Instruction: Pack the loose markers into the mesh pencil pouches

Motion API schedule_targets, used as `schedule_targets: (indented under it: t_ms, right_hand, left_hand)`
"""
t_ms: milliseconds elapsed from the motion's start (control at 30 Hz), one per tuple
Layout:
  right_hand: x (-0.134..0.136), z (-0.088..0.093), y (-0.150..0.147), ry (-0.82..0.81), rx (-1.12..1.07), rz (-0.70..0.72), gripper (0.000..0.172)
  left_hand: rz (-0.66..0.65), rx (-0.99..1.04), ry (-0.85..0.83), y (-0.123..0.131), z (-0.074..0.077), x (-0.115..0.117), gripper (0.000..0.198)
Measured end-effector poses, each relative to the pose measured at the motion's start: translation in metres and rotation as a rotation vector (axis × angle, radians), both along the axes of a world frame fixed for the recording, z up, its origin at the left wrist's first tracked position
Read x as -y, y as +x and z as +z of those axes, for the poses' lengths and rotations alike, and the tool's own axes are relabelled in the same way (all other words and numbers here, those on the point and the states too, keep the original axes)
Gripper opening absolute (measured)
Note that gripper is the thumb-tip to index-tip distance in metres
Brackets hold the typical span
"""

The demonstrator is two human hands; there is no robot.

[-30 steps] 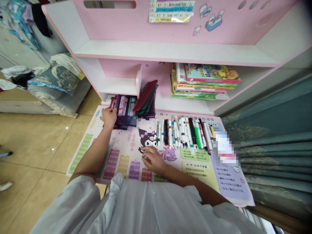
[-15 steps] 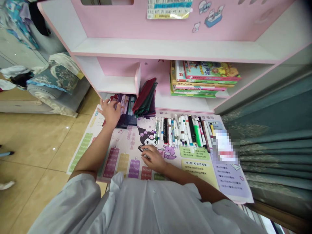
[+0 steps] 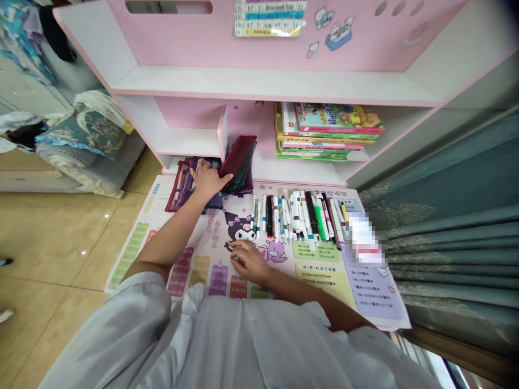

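My left hand (image 3: 208, 181) lies palm down over the mesh pencil pouches, thumb spread out to the right, and grips nothing that I can see. Beneath and left of it are a purple pouch (image 3: 185, 190) with pens inside and a dark red pouch (image 3: 173, 199). Beside its thumb leans a stack of dark red and green pouches (image 3: 239, 162) against the shelf divider. On the printed desk mat (image 3: 194, 224) rests my right hand (image 3: 250, 263), fingers loosely bent and apart, holding nothing. Above it a row of markers and pens (image 3: 298, 216) lies side by side.
The pink and white shelf unit (image 3: 275, 84) rises behind the mat. A pile of books (image 3: 324, 132) stands in its lower right compartment. A blurred-out white item (image 3: 367, 240) lies right of the pens, near the curtain (image 3: 446, 227). Left is a sofa (image 3: 81, 146) with cloths.
My left hand has moved right, from the left end of the pouches to their middle, uncovering the dark red one. My right hand stays put. The view has shifted slightly.
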State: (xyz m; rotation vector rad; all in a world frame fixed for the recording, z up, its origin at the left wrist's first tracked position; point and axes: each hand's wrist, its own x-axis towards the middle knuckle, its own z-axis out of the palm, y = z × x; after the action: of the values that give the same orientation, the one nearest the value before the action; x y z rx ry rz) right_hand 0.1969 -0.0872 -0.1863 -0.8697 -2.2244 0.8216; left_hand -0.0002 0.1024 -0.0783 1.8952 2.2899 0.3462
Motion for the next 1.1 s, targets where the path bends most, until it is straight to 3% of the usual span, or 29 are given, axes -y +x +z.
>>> schedule_targets:
  t_ms: [133,433,600,733,900,1100]
  right_hand:
    - [0.001,0.001,0.000,0.000,0.003,0.005,0.003]
    - [0.000,0.003,0.000,0.008,0.000,0.005,0.004]
    - [0.000,0.002,0.000,0.011,0.002,0.001,0.002]
    - [0.001,0.003,0.000,0.010,-0.001,-0.013,0.004]
    - [0.000,0.002,0.000,0.022,-0.020,-0.018,0.005]
    - [0.002,0.014,0.006,0.059,-0.089,-0.043,0.008]
  left_hand:
    - [0.025,0.018,0.043,-0.001,-0.005,-0.003,0.055]
    - [0.109,0.109,0.088,-0.005,-0.011,-0.009,0.020]
    - [0.122,0.198,0.136,-0.004,-0.003,-0.001,0.014]
    - [0.095,0.233,0.171,-0.003,0.015,0.021,0.009]
    - [0.009,0.218,0.233,-0.010,0.038,0.067,0.010]
    - [-0.059,0.144,0.293,-0.021,0.043,0.130,0.013]
